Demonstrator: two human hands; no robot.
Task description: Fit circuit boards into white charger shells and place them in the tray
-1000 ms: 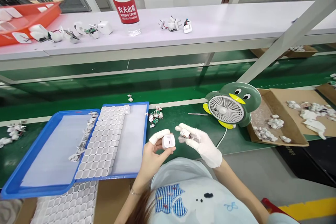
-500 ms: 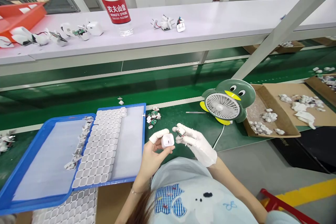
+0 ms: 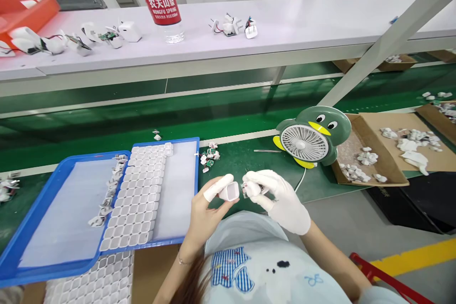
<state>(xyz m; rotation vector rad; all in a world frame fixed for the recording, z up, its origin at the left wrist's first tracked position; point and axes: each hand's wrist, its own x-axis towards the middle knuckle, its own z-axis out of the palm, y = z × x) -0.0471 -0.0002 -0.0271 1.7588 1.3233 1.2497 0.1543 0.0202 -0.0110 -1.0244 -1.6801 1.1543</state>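
Observation:
My left hand [image 3: 208, 204], with white covers on its fingertips, is closed on a white charger housing [image 3: 231, 192] whose hollow open end faces right and toward me. My right hand [image 3: 285, 202] wears a white glove and pinches a charger's inner part [image 3: 252, 188], white with a small circuit board and metal pins. A small gap separates this part from the housing's opening. Just beyond my left hand, a small heap of circuit board assemblies [image 3: 209, 156] lies on the green bench.
Rows of white housings [image 3: 137, 194] fill part of a blue tray [image 3: 198, 175]; another blue tray [image 3: 35, 216] overlaps its left side. A penguin-shaped fan [image 3: 302, 142], a metal rod [image 3: 267, 151] and a cardboard box [image 3: 370, 183] stand right. A water bottle [image 3: 164, 9] is on the shelf.
The housing in my left hand has turned from showing its port face to showing its open end. My right hand has shifted slightly right and rotated the inner part.

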